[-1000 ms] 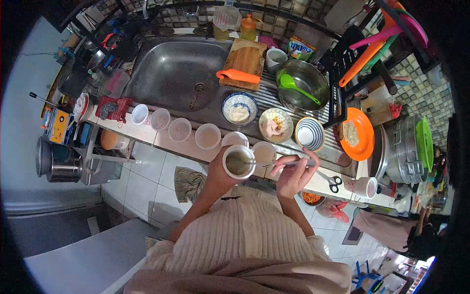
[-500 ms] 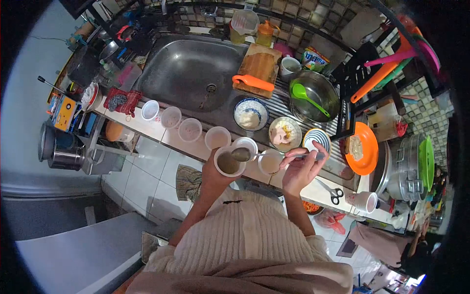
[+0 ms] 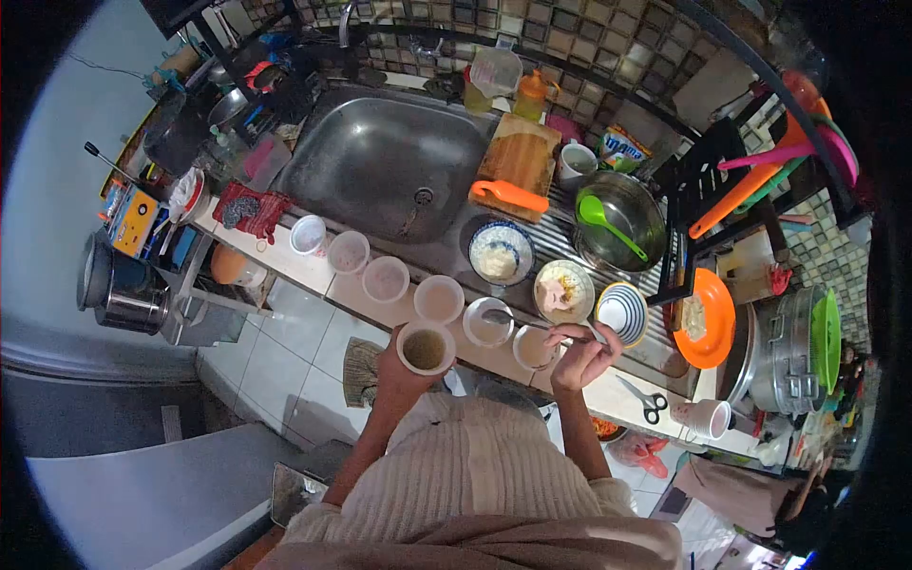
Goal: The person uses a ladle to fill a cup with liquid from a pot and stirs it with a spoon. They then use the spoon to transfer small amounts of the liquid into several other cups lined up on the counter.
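Observation:
My left hand is wrapped round a white cup with brownish contents, in front of the counter edge. Between the fingers of my right hand is the handle of a metal spoon; its bowl is over a white cup in the row. Other small plastic cups stand along the counter's front, among them a cup to the left and a cup to the right of the spoon. Behind my right hand sits a striped bowl.
Behind the cups are a sink, a blue-patterned bowl, a bowl with pinkish food, a cutting board and a steel pot. Scissors, stacked cups and an orange plate lie at the right.
The spoon has moved right, from above the held cup to over a cup in the row. My left hand has drawn the held cup slightly down and left. The view has shifted a little.

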Motion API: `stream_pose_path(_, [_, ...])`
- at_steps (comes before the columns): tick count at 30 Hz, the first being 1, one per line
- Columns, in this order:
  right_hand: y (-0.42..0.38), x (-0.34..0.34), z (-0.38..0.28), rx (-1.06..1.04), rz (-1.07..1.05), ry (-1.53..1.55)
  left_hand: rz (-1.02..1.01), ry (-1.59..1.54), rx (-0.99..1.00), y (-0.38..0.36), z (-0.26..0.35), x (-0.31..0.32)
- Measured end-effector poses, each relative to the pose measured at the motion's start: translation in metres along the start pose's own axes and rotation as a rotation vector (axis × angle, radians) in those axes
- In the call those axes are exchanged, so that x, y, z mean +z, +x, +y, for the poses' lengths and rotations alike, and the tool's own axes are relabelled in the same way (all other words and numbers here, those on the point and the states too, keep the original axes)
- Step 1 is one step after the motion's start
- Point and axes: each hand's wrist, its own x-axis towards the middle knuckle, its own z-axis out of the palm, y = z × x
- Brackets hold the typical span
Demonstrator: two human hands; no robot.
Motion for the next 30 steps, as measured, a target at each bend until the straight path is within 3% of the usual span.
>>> stream_pose_path(3, [0.006, 0.006, -0.012, 0.002, 0.03, 0.044, -0.059, 0.012, 0.036, 0.003, -0.007, -0.005])
stream_pose_path(5, [0.011, 0.012, -0.018, 0.162, 0.213, 0.123, -0.065, -0.003, 0.048, 0.004, -0.012, -0.004])
stream_pose_path(9, [0.01, 0.031, -0.034, 0.307, 0.263, 0.151, -0.138, -0.073, 0.041, 0.008, -0.015, -0.008])
stream_pose_path(11, [0.003, 0.041, -0.04, 0.311, 0.233, 0.193, -0.142, -0.079, 0.065, 0.01, -0.013, -0.01])
stream_pose_path(13, [-0.007, 0.05, -0.047, 0.34, 0.024, 0.214, -0.145, -0.086, 0.087, 0.012, -0.017, -0.013])
stream_pose_path(15, [-0.021, 0.06, -0.046, 0.299, -0.018, 0.196, -0.197, -0.143, 0.09, 0.015, -0.025, -0.015])
stream_pose_path(17, [-0.033, 0.068, -0.041, 0.142, -0.17, 0.138, -0.188, -0.129, 0.113, 0.016, -0.024, -0.018])
stream_pose_path(21, [-0.048, 0.076, -0.039, 0.206, -0.196, 0.142, -0.187, -0.118, 0.16, 0.016, -0.036, -0.022])
stream_pose_path(25, [-0.049, 0.084, -0.043, 0.378, -0.05, 0.197, -0.174, -0.079, 0.146, 0.016, -0.037, -0.026])
stream_pose_path(30, [-0.042, 0.09, -0.041, 0.437, 0.141, 0.192, -0.122, -0.185, 0.195, 0.022, -0.035, -0.029])
